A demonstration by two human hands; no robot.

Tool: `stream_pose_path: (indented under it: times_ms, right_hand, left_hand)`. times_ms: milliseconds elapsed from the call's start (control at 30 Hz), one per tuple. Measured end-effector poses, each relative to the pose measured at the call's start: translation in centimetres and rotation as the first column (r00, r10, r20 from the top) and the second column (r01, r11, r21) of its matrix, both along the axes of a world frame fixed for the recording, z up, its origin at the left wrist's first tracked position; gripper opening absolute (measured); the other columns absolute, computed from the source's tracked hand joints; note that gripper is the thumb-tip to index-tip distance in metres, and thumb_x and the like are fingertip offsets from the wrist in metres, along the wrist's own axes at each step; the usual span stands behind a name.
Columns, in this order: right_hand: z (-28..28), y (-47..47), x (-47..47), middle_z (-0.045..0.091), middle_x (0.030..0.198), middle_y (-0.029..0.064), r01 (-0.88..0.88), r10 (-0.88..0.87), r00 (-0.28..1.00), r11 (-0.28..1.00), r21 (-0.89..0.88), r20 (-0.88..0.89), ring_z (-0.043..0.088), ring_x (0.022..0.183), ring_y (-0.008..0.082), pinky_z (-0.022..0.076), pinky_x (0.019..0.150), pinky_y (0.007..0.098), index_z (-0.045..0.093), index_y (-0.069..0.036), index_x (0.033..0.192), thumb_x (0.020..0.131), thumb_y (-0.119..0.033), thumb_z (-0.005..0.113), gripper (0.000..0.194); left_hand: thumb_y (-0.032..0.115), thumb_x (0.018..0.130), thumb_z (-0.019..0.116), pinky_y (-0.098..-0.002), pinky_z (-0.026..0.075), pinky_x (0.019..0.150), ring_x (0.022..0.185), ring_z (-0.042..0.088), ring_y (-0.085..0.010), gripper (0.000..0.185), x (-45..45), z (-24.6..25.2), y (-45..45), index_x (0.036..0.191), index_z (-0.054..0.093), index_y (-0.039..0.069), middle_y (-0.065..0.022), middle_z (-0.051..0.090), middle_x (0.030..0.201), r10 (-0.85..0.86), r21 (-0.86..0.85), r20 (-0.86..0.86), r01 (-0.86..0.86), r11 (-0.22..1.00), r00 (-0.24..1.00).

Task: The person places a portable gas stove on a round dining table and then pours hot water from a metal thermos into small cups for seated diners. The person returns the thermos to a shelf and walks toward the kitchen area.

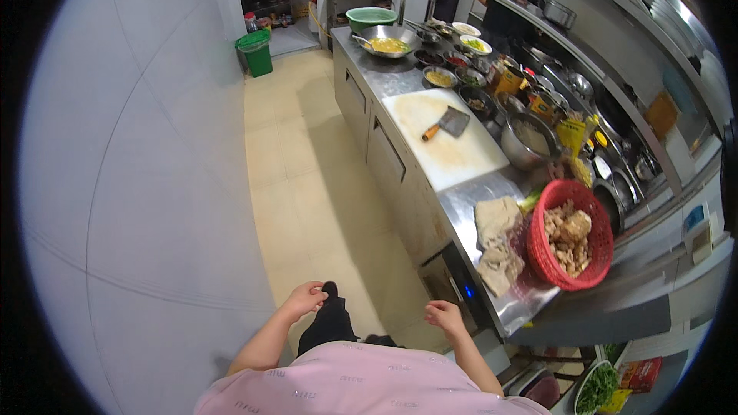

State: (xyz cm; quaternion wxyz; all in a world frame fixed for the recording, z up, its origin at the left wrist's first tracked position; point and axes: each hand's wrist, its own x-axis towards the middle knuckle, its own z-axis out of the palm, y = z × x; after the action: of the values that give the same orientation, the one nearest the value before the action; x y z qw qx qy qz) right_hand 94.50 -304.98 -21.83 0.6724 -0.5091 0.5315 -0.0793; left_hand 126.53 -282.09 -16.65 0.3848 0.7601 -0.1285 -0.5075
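Observation:
My left hand (305, 300) hangs in front of my body above the tiled floor, beside the grey wall. Its fingers are half curled and hold nothing. On the other side, my right hand (444, 315) hangs near the lower front of the steel counter (481, 189), bent loosely and without anything in it. A beige cloth (499, 242) lies crumpled on the counter's near end. Beside it stands a red plastic basket (539, 253) holding pale, lumpy food pieces (568, 236). Farther along, a cleaver (452, 122) with a wooden handle rests on a white cutting board (426, 164).
A wide metal bowl (414, 40) of yellow liquid and a green basin (372, 18) stand at the counter's far end. Several ingredient bowls (439, 76) line its back. A green bin (256, 57) stands by the wall (173, 155). Behind the shelf (568, 37) is another person (507, 8).

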Motion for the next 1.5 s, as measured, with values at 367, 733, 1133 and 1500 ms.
stream_pose_path:
  times_ms: [367, 733, 1133, 1500]
  right_hand:
    - [6.5, -10.7, 42.9, 0.067, 0.093, 0.0059, -0.512, 0.523, 0.829, 0.852, -0.108, 0.197, 0.065, 0.082, 0.0128, 0.0510, 0.072, 0.0268, 0.062, 0.001, 0.116, 0.089, -0.024, 0.065, 0.037]
    - [17.4, -30.6, 76.8, 0.065, 0.076, 0.0010, -0.204, 0.277, 0.915, 0.945, -0.257, 0.292, 0.049, 0.051, 0.0050, 0.0376, 0.044, 0.0204, 0.069, -0.005, 0.099, 0.086, -0.021, 0.068, 0.020]
    - [21.7, -77.8, 119.1, 0.055, 0.069, 0.0069, 0.478, -0.417, 0.833, 0.873, -0.095, 0.363, 0.038, 0.044, 0.0103, 0.0280, 0.038, 0.0244, 0.054, 0.000, 0.077, 0.084, -0.011, 0.067, 0.019]
    - [13.0, -98.8, 131.8, 0.050, 0.057, 0.0037, 0.807, -0.787, 0.590, 0.583, -0.096, 0.179, 0.044, 0.042, 0.0124, 0.0339, 0.038, 0.0270, 0.050, -0.004, 0.064, 0.077, 0.000, 0.062, 0.019]
  left_hand:
    - [0.020, 0.088, 0.060, -0.0290, 0.050, 0.075, 0.088, 0.061, -0.0146, 0.046, 30.4, 5.6, -7.3, 0.129, 0.051, -0.001, -0.0078, 0.063, 0.103, 0.193, -0.182, 0.111, -0.171, 0.968, 0.975]
    - [0.024, 0.089, 0.062, -0.0303, 0.049, 0.080, 0.096, 0.060, -0.0178, 0.045, 65.0, 8.1, -31.6, 0.127, 0.054, 0.000, -0.0126, 0.062, 0.116, 0.018, -0.351, 0.321, 0.101, 0.931, 0.947]
    - [0.017, 0.087, 0.059, -0.0271, 0.048, 0.064, 0.080, 0.060, -0.0133, 0.041, 99.2, 2.8, -34.4, 0.124, 0.054, 0.000, -0.0051, 0.061, 0.093, 0.466, 0.043, 0.209, -0.484, 0.874, 0.860]
    - [0.019, 0.089, 0.059, -0.0257, 0.046, 0.070, 0.081, 0.056, -0.0114, 0.039, 136.0, 5.6, -61.7, 0.121, 0.057, -0.003, -0.0059, 0.062, 0.094, 0.113, 0.005, 0.411, -0.126, 0.992, 0.905]
